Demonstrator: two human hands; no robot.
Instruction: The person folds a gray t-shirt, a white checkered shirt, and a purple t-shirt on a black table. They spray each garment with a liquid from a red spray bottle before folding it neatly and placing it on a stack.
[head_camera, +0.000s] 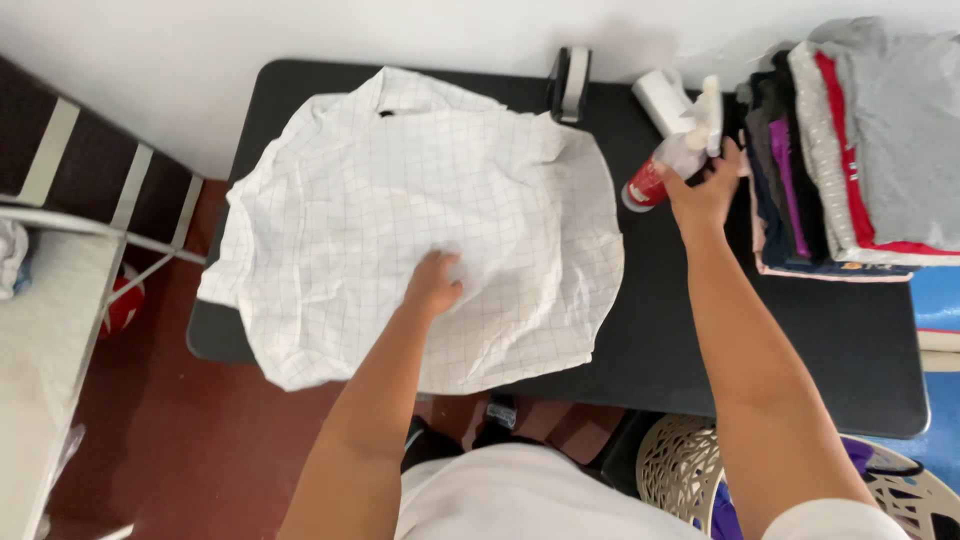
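Nearest, the left hand (432, 285) presses flat, fingers holding nothing, on the white checked shirt (410, 210) spread across the black counter (800, 360). Farther off, the right hand (705, 190) has its fingers loosely open against the spray bottle (668, 165), not visibly gripping; dampening seems underway, needing a firm grip.

The left hand (433, 283) presses flat on a white checked shirt (420, 220). The right hand (705, 190) touches a spray bottle (672, 160); folded clothes (850, 150) lie just beyond it.

Creased white checked cloth shirt (420, 210) lies on a smooth matt black table (780, 350), beside a glossy plastic spray bottle (672, 162)
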